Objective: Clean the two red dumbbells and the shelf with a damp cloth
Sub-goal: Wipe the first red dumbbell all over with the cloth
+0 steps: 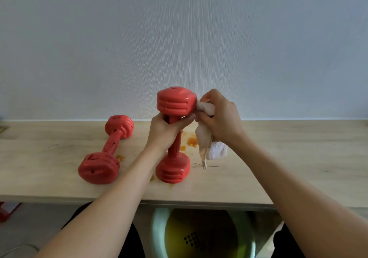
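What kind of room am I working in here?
Probably a room at home, not a gym: a light wooden shelf against a plain textured wall, two red plastic dumbbells, and a basin below on the floor.

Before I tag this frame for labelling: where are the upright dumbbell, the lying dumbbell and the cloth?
upright dumbbell (175, 104): head view, side of its top weight.
lying dumbbell (98, 168): head view, near end weight.
cloth (216, 152): head view, hanging white bunch.
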### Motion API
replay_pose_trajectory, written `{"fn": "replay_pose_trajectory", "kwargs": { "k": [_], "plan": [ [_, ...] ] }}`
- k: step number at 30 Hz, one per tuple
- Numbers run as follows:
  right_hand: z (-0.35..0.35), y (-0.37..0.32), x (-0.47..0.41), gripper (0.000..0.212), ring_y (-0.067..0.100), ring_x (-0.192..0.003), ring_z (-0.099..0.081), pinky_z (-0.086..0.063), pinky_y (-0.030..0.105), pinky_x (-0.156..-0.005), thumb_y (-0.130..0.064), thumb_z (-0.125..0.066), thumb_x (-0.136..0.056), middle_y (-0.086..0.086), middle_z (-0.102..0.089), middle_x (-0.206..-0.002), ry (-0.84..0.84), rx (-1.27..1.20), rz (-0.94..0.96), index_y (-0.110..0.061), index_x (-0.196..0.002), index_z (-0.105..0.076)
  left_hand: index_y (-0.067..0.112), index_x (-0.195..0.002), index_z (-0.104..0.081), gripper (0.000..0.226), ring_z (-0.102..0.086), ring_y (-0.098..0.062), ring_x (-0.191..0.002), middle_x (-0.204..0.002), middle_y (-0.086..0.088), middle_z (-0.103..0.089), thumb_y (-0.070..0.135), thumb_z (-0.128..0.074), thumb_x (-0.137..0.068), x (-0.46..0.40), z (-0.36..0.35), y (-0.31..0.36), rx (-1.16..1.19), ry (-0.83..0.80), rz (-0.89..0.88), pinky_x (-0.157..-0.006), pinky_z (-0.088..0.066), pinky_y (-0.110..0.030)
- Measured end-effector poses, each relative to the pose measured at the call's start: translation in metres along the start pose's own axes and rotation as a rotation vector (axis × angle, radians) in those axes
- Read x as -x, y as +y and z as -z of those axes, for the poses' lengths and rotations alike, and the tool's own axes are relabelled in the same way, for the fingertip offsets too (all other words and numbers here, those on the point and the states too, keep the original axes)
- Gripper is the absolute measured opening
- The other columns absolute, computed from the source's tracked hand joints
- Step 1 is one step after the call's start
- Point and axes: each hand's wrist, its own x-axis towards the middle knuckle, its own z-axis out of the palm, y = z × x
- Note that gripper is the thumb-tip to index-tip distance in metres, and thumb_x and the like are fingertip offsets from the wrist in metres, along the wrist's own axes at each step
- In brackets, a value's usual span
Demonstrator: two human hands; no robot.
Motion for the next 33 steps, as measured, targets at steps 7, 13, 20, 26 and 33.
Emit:
{"fn": "replay_pose_trajectory", "kwargs": {
  "k": [7,13,20,26,33],
  "plan": [
    [0.000,-0.008,0.006,0.011,0.008,-0.072,-0.058,-0.044,0.019,-0.065,-0.023,-0.066,-0.084,-0.004,-0.067,-0.078,0.054,0.034,0.047,-0.016,-0.093,-0.064,0.018,-0.077,-0.062,0.011,-0.064,-0.013,-0.059,-0.062,0.001,-0.066,0.016,-0.073,-0.080,0.005,0.001,-0.004,-0.075,0.105,-0.059,-0.068,-0.051,-0.036],
    [-0.008,-0.030,0.016,0.007,0.030,-0.060,-0.055,-0.043,0.031,-0.051,-0.006,-0.064,-0.081,0.017,-0.054,-0.093,0.142,0.314,0.316,-0.003,-0.087,-0.065,0.009,-0.091,-0.049,0.009,-0.052,-0.019,-0.061,-0.069,-0.008,-0.057,0.013,-0.057,-0.090,0.003,-0.007,-0.016,-0.271,0.167,-0.218,-0.055,-0.037,-0.030],
    [-0.007,-0.030,0.006,0.019,0.036,-0.071,-0.055,-0.042,0.039,-0.060,-0.009,-0.049,-0.092,0.020,-0.054,-0.096,0.151,0.358,0.166,0.004,-0.092,-0.062,0.010,-0.092,-0.049,0.009,-0.053,-0.016,-0.061,-0.073,-0.005,-0.059,0.010,-0.056,-0.087,-0.001,-0.013,-0.018,-0.301,0.131,-0.224,-0.053,-0.037,-0.022],
    [-0.004,-0.018,0.000,0.016,0.031,-0.079,-0.057,-0.043,0.036,-0.067,-0.010,-0.053,-0.089,0.016,-0.056,-0.101,0.162,0.261,0.108,0.000,-0.098,-0.063,0.008,-0.091,-0.050,0.006,-0.057,-0.030,-0.065,-0.076,-0.019,-0.062,0.010,-0.055,-0.088,0.000,-0.012,-0.014,-0.280,0.106,-0.212,-0.060,-0.047,-0.037],
    [-0.013,-0.044,0.010,0.010,0.026,-0.054,-0.045,-0.034,0.027,-0.045,-0.001,-0.063,-0.080,0.017,-0.051,-0.082,0.266,0.323,0.324,0.001,-0.076,-0.054,0.011,-0.090,-0.049,0.010,-0.050,-0.005,-0.059,-0.068,0.007,-0.054,0.016,-0.058,-0.089,-0.001,-0.013,-0.016,-0.317,0.110,-0.219,-0.049,-0.035,-0.010]
  ]
}}
